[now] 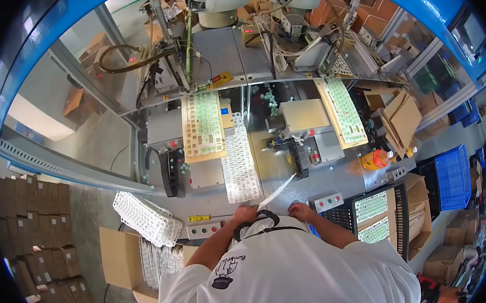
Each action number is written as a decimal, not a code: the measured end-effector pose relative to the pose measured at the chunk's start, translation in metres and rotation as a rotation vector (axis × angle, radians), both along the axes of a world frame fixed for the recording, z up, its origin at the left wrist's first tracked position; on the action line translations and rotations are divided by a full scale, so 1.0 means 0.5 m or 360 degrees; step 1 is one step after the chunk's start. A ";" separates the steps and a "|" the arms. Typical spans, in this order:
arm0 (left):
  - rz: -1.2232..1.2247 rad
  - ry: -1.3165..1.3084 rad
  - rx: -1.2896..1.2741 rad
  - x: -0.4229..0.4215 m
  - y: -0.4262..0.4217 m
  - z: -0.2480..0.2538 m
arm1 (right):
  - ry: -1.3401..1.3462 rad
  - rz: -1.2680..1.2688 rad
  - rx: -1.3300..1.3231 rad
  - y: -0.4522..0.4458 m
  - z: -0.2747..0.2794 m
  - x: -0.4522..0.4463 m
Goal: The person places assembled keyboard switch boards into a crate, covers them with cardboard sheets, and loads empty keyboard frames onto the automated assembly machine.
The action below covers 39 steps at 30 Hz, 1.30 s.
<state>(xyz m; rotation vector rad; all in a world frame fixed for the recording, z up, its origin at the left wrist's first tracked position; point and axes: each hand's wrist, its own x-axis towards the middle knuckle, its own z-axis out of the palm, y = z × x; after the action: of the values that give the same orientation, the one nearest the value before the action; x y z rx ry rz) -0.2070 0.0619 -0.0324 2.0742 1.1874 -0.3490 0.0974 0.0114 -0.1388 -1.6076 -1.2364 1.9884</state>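
Observation:
At the front edge of the metal bench, my left hand (245,213) is closed at the lower end of a thin white keyboard frame (280,190), seen almost edge-on and tilted up to the right. My right hand (299,211) has curled fingers beside a button box (328,202); whatever it holds, if anything, is hidden. Beyond my left hand lie white keyboard frames (240,174). A keyboard plate with pale green parts (202,120) rests on the left fixture, and a similar plate (343,111) on the right one.
A yellow screwdriver (199,218) lies by the left button box (204,230). White frames (146,217) are stacked at left above an open carton (121,258). Orange bottles (375,159) and a black rack (400,219) are at right. Dispensing machines with bowls (220,4) stand behind.

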 end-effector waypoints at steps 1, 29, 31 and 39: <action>0.0003 0.0000 -0.0002 -0.001 -0.005 -0.007 | -0.0044 0.0024 0.0013 -0.002 -0.004 0.003; 0.0730 -0.1608 0.0131 0.010 0.031 0.146 | 0.0127 0.0042 0.1050 0.031 0.283 -0.020; 0.1127 -0.1974 -0.0118 0.023 0.033 0.191 | 0.0055 -0.0260 0.0941 0.068 0.380 -0.029; 0.1084 -0.2026 -0.0187 0.040 0.041 0.192 | -0.1206 -0.0274 0.2148 0.441 0.527 0.068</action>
<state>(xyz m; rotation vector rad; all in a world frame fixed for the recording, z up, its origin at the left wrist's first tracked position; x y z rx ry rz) -0.1869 0.0824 0.0638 1.1908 0.8749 1.0406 0.1314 0.2319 0.1247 -1.4915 -1.9013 0.0724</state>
